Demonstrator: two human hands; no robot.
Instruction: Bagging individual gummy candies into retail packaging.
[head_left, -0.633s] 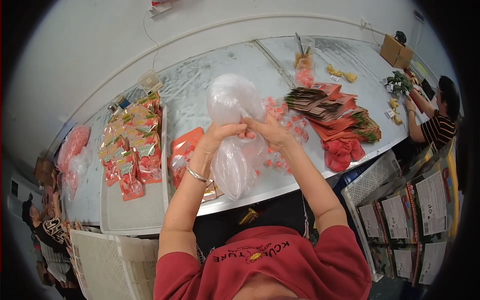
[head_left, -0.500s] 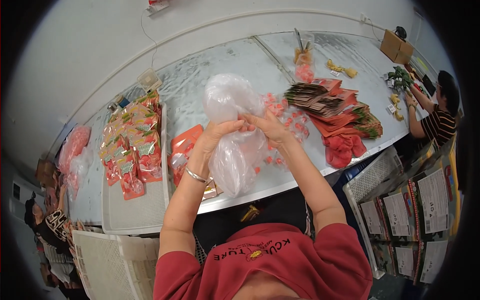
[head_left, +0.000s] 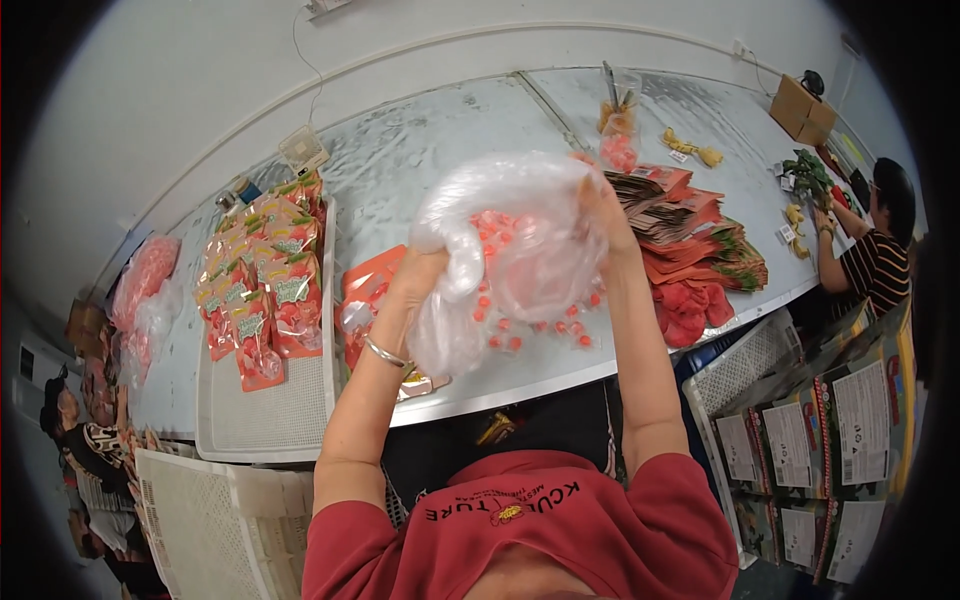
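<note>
Bag [head_left: 540,265]: one, at the centre of the frame, raised above a table [head_left: 475,400]. Clear, crumpled film, blurred, spread between both hands. Left hand [head_left: 425,268] is closed on gathered film; right hand [head_left: 605,215] is at the bag's right end, blurred behind film, and how far its fingers are closed cannot be told. Printed lettering appears on pouches [head_left: 250,285] in one tray [head_left: 268,428] at left, and on one red shirt [head_left: 520,490], lower centre. White labels [head_left: 790,437], lower right: at least five. Pouches overlap; count not determined.
</note>
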